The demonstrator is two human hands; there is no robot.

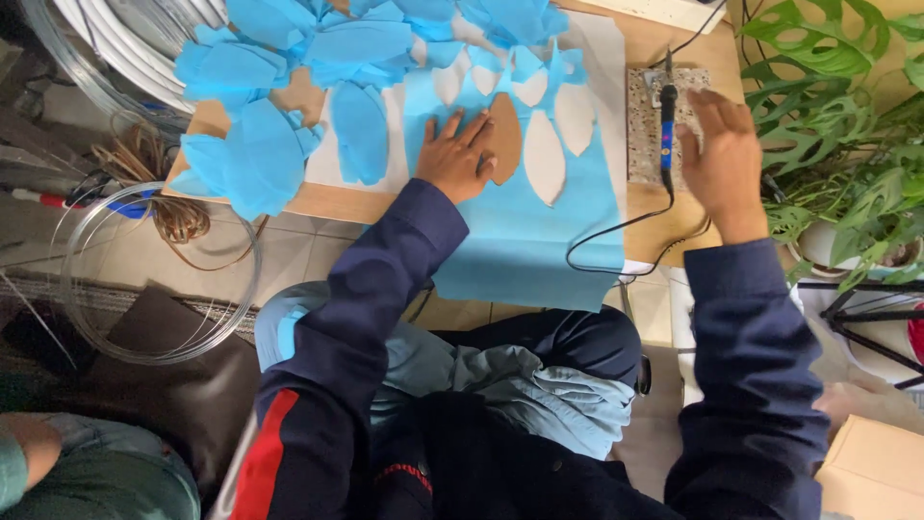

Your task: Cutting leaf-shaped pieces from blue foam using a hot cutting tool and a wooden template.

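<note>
Brown leaf-shaped card template [504,137] is pressed flat on light-blue fabric sheet [525,226] by open left hand [456,157]; slim blue-handled corded heat tool [667,135] is reached for by half-open, empty right hand [722,159].

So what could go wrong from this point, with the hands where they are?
The right hand is at the blue-handled corded hot tool on its speckled stone slab; a careless grab might burn fingers. Its black cord crosses the light blue fabric sheet under the left hand and could drag it.

Home craft corner, blue cut-outs [279,58], wire coils [154,279], houseplants [847,106]
</note>
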